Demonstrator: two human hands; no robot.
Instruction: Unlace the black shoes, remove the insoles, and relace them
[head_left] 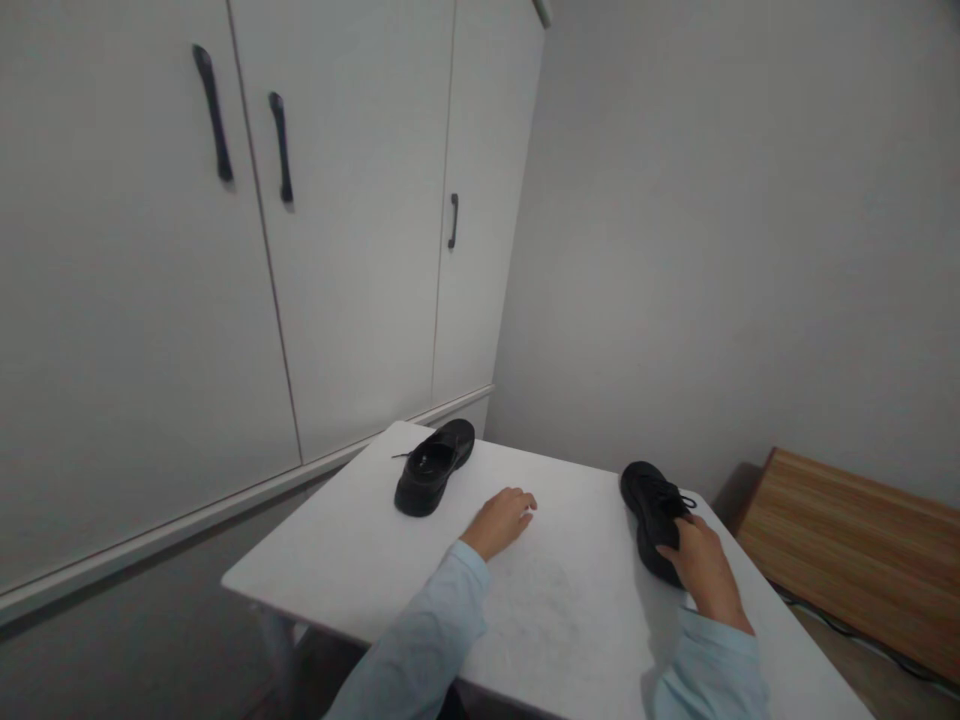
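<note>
Two black lace-up shoes are on a white table. The left shoe (433, 468) stands upright near the far left corner, its opening toward me and a lace end trailing off its left side. On the right side, my right hand (699, 560) grips the other shoe (651, 510) by its heel end, thumb on the near side; its toe points away and a lace loop sticks out on its right. My left hand (504, 520) is over the middle of the table, fingers loosely curled and apart, holding nothing. The left shoe is the nearest thing to it.
The white table (555, 590) has its far edge by a grey wall (697, 250). White cabinets (360, 220) with dark handles line the left. A wood-topped surface (862, 550) stands to the right, with cables (847, 632) along its near edge.
</note>
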